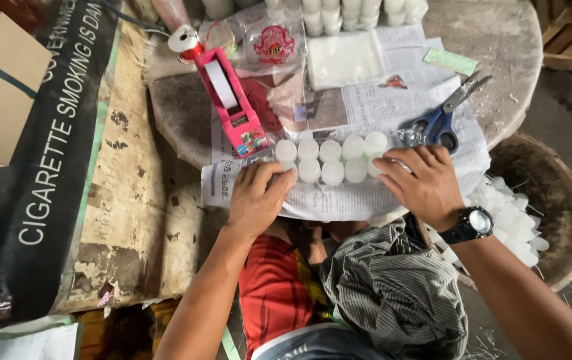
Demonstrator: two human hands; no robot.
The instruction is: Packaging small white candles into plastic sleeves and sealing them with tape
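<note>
Candles: small white round candles lie in two rows on newspaper on the bench.
Left hand: fingers curled, touching the rows' left end.
Right hand: fingers spread, pressing the right end.
Nearby: pink tape dispenser, blue-handled scissors.

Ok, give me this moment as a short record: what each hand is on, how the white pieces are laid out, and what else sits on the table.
left hand: fingers on the left end of the white candles
right hand: fingers on the right end of the group
layout: two rows, side by side, on newspaper
tools: pink tape dispenser to the upper left; blue-handled scissors to the upper right
elsewhere: more white pieces in a round basket at right
wrist: black watch on the right
</note>
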